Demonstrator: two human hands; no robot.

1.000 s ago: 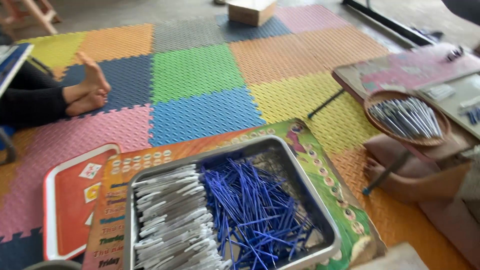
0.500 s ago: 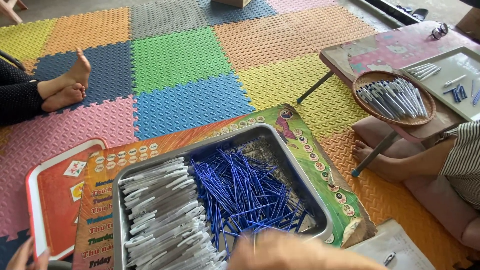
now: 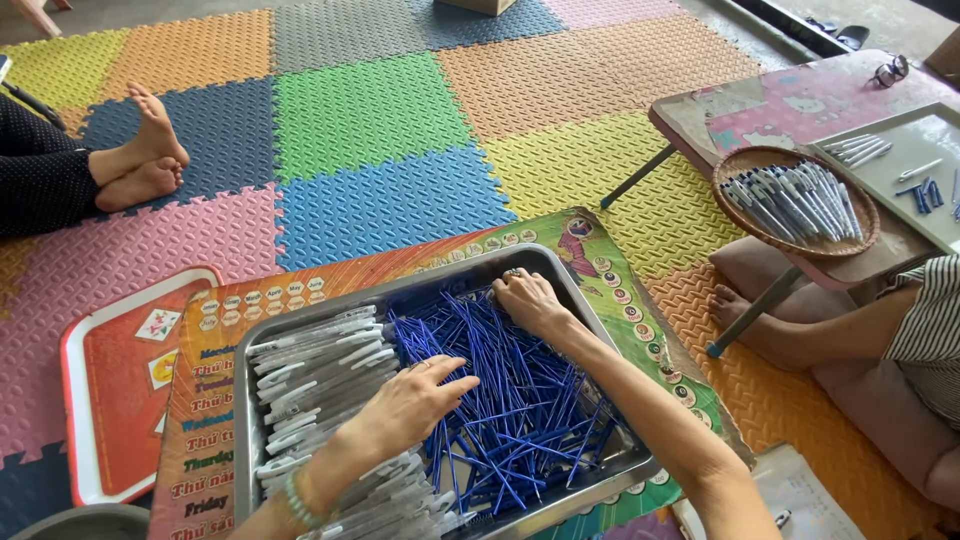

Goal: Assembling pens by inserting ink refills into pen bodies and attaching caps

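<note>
Nearest the camera, the left hand [image 3: 405, 405] lay palm down in a shallow metal tray [image 3: 560, 268], its fingers [image 3: 452, 372] spread loosely and gripping nothing, resting where a heap of clear pen barrels [image 3: 320, 370] along the tray's left side met a tangle of blue ink refills [image 3: 500, 400] filling the right side. Farther in, near the tray's far edge, the right hand [image 3: 525, 300] pressed down into the refills with its fingers curled among them; whether they pinched any could not be told. The refills looked thin, light and a little bendy, likely to slide over one another and snag in the pile, so they would best be taken a few at a time by the middle of the shaft, between thumb and forefinger. The barrels seemed stiff, smooth and slippery. The tray sat on a printed board [image 3: 600, 290], with a red tray [image 3: 110, 400] just beside its left edge, all on a floor of coloured foam mats [image 3: 370, 110]. At the far left another person's bare feet [image 3: 145, 160] rested on the mats. At the far right a low pink worktop [image 3: 780, 100] carried a woven basket [image 3: 795, 200] of assembled pens, with a seated person's striped sleeve [image 3: 925, 320] beside it.
</note>
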